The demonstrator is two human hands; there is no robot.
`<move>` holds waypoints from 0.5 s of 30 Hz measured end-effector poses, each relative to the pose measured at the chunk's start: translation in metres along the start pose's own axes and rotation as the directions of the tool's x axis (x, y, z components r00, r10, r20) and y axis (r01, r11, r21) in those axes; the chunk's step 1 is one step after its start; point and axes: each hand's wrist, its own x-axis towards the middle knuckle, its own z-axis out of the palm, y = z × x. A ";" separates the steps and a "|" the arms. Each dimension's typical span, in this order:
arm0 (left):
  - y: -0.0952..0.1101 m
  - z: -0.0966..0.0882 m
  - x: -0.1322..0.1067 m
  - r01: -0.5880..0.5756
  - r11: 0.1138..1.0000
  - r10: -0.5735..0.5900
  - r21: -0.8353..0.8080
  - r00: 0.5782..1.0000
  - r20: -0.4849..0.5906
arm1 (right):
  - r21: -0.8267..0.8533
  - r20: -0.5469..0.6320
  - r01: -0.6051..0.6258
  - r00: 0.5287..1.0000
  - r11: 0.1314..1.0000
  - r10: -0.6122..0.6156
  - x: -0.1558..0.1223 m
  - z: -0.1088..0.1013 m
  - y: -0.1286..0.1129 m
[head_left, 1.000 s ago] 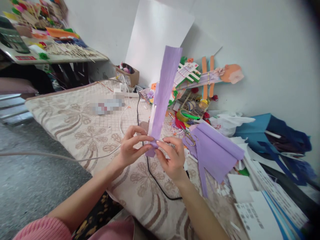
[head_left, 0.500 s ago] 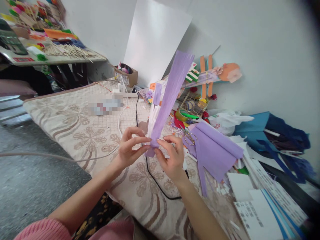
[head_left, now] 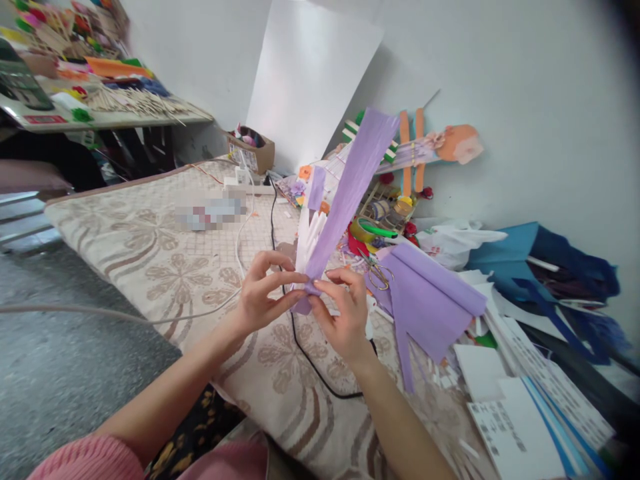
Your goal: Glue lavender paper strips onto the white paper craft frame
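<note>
Above the tablecloth, a long strip of purple crepe paper [head_left: 356, 180] rises slanting to the upper right from between my fingertips. My left hand [head_left: 267, 290] pinches the strip's lower end, thumb against forefinger. From the other side my right hand [head_left: 341, 308] pinches the same low spot, its fingertips almost meeting the left ones. Several thin white strips [head_left: 309, 237] stand up behind the purple paper, gathered at the same base. A short purple piece [head_left: 316, 188] shows above them. How the layers join is hidden by my fingers.
Right of my hands lie gold-handled scissors [head_left: 379, 275] and a sheet of purple crepe paper [head_left: 433, 300]. Green tape [head_left: 365, 230] is behind them. A black cable [head_left: 320, 380] curves across the patterned tablecloth [head_left: 175, 273]. Printed white boards [head_left: 520, 427] are at lower right.
The long purple strip leans further to the right, and the white strips behind it show more. Both hands keep pinching at nearly the same place.
</note>
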 end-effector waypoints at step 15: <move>0.007 -0.005 0.008 0.095 0.995 -0.091 -0.042 0.992 0.091 | 0.078 0.041 -0.079 0.996 0.994 0.076 0.001 -0.002 0.000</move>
